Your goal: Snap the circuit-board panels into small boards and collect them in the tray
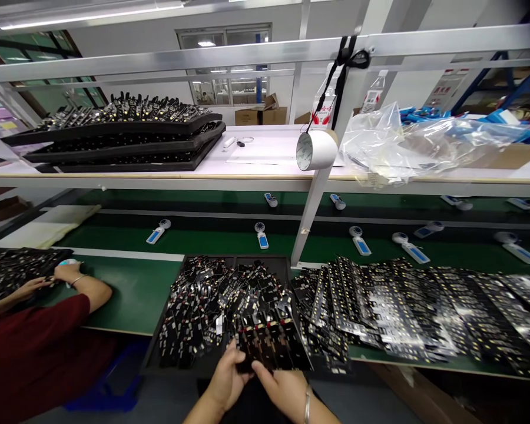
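Observation:
Between my two hands is a black circuit board panel [271,347], tilted over the near right part of a black tray. My left hand [228,374] grips its left corner, thumb on top. My right hand [287,388] holds the near edge, thumb on the upper face, fingers hidden beneath. Small red and light-coloured parts run along the panel's far edge. The black tray [154,347] is heaped with many small black boards [198,300]. Right of it, rows of larger board panels [393,306] lie overlapped on the green bench.
A co-worker in a dark red sleeve [39,330] handles boards at the left. White-and-blue handheld devices [261,235] lie along the green belt [212,235]. A metal post [311,218] rises behind the tray. Stacked black trays [123,147] and plastic bags [393,144] occupy the shelf above.

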The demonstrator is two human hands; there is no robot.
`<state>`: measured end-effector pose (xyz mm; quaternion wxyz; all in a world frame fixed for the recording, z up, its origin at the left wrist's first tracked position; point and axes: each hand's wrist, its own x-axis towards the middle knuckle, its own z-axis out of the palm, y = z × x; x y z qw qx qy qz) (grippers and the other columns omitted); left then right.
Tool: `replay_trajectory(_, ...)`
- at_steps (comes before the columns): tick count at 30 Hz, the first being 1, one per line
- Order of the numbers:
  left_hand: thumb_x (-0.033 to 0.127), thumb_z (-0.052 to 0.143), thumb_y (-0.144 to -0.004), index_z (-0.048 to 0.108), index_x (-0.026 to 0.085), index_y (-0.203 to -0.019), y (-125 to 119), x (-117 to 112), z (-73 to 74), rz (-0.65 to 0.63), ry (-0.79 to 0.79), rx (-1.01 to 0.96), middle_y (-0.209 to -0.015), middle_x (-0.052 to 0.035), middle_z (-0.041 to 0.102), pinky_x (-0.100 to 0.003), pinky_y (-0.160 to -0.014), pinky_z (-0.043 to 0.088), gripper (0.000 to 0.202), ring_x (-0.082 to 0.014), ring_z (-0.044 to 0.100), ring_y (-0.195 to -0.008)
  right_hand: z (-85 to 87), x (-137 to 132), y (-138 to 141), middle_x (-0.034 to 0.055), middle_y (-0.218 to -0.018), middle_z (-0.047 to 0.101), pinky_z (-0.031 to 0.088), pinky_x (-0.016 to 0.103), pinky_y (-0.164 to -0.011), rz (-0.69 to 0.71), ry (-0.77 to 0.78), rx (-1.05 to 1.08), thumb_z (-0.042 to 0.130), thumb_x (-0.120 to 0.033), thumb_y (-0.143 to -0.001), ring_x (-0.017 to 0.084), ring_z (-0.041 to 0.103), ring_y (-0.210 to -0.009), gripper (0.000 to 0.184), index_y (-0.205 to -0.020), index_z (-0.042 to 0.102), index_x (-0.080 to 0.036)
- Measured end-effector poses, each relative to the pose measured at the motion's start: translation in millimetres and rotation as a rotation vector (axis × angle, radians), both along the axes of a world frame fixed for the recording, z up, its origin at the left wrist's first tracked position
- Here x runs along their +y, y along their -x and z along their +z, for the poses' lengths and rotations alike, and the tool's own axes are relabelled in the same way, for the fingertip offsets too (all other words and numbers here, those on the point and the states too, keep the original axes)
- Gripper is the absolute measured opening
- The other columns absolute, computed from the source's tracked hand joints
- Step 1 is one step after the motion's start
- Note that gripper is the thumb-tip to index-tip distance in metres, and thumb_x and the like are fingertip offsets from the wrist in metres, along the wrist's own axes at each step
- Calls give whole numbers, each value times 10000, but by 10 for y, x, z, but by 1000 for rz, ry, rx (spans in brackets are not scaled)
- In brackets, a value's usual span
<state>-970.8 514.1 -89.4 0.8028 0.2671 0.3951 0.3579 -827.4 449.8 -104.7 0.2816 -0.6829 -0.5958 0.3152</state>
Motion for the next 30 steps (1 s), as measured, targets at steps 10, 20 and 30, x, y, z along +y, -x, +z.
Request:
replay_trajectory(10,154,804,-647,498,236,-1130,3,10,129,-33,-9,104,-1071,-76,720,-363,-823,539,577,-240,687,-952,67,140,-76,20,-448,580,360,224,-455,-96,-174,197,315,-566,-950,122,530,-435,681,-535,671,-160)
replay_trajectory(20,213,822,-611,598,206,-1013,-35,88,-5,89,-215,221,-985,-63,741,-367,-906,493,461,-253,671,-958,171,96,44,98,-754,714,455,287,-670,12,-332,-15,378,-421,-922,211,652,-695,428,-832,736,-203)
replay_trajectory(30,232,781,-677,498,266,-1241,90,57,-60,111,82,34,-1049,-64,733,-379,-822,524,632,-279,677,-1019,142,222,-108,30,-491,602,437,257,-520,-114,-124,322,456,-623,-872,158,575,-487,556,-582,614,-175)
